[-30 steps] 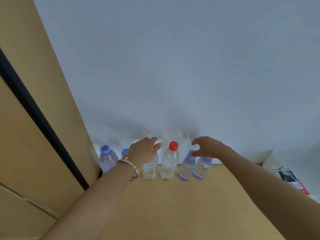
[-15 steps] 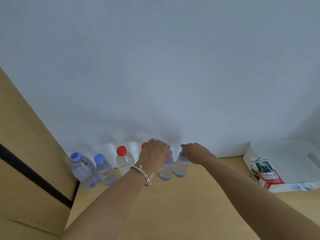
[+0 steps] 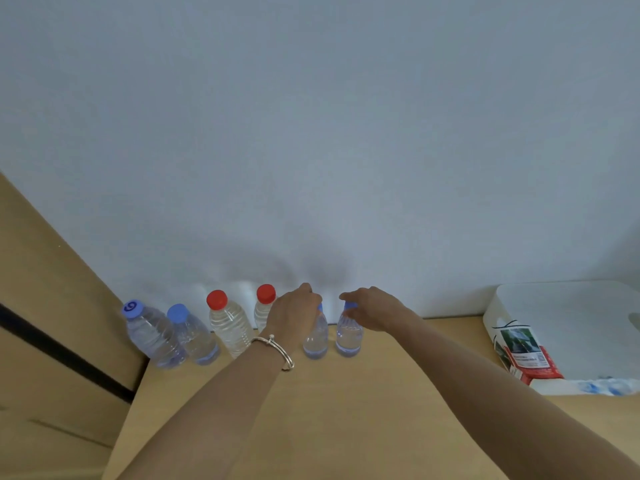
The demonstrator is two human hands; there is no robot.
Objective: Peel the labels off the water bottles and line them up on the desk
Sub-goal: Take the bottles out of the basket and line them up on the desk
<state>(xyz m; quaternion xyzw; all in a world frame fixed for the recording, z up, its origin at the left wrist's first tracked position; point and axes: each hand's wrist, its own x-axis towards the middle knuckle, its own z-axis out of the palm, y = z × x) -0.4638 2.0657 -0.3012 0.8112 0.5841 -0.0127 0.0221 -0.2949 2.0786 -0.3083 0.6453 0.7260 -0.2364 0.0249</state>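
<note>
Several clear, label-free water bottles stand in a row against the white wall at the back of the wooden desk (image 3: 346, 410). From the left: a bottle with a blue swirl cap (image 3: 149, 336), a blue-capped bottle (image 3: 194, 337), a red-capped bottle (image 3: 230, 327), a second red-capped bottle (image 3: 264, 303) partly behind my wrist, then two small blue-capped bottles. My left hand (image 3: 294, 311) grips the top of the fifth bottle (image 3: 316, 341). My right hand (image 3: 372, 306) holds the cap of the rightmost bottle (image 3: 348, 336).
A white bin (image 3: 568, 306) sits at the desk's right end, with peeled red-and-white labels (image 3: 526, 355) hanging over its front wall. A tan cabinet side with a black strip (image 3: 62, 355) borders the desk on the left.
The view has swung right, so the row sits further left and the white bin has come into sight. Both hands have shifted from reaching over the caps to holding the two rightmost bottles.
</note>
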